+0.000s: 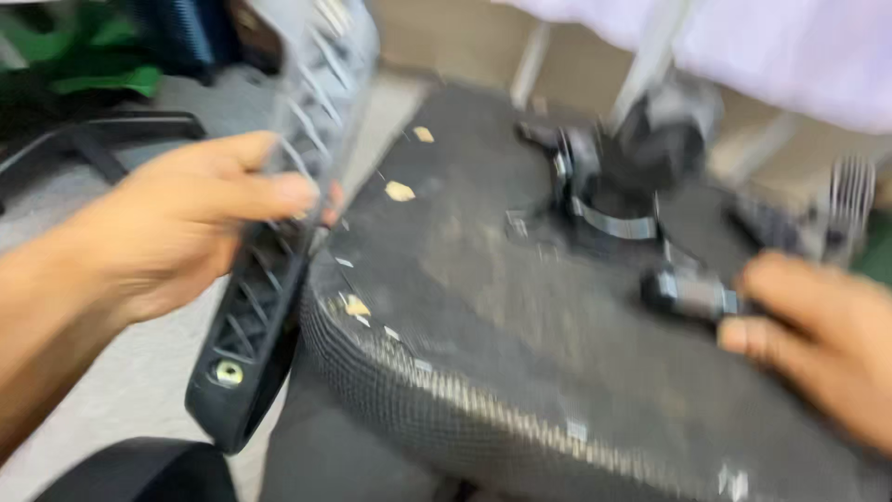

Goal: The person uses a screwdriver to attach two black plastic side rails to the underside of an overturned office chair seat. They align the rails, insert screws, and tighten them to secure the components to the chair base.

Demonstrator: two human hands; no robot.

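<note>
The left hand [177, 223] is gripping a long black plastic chair armrest with a ribbed, latticed underside [265, 279], thumb and fingers clamped around its upper middle, holding it almost upright just beside the left edge of the seat. A small silvery bolt [229, 373] is sitting in a hole near the armrest's lower end. The right hand [818, 339] is curling its fingers against a short dark cylindrical lever knob with a metal collar [692, 293]; the blur is hiding whether it is truly pinched, so I cannot tell. That knob is projecting from the black metal tilt mechanism [613, 181] bolted to the upturned black mesh-covered office chair seat [483, 335], whose underside is showing pale scraps of torn foam.

The armrest is hanging by a one-handed hold, so it could swing and knock the seat edge, or slip downward. The loose-looking bolt could drop onto the grey floor [139, 372].
</note>
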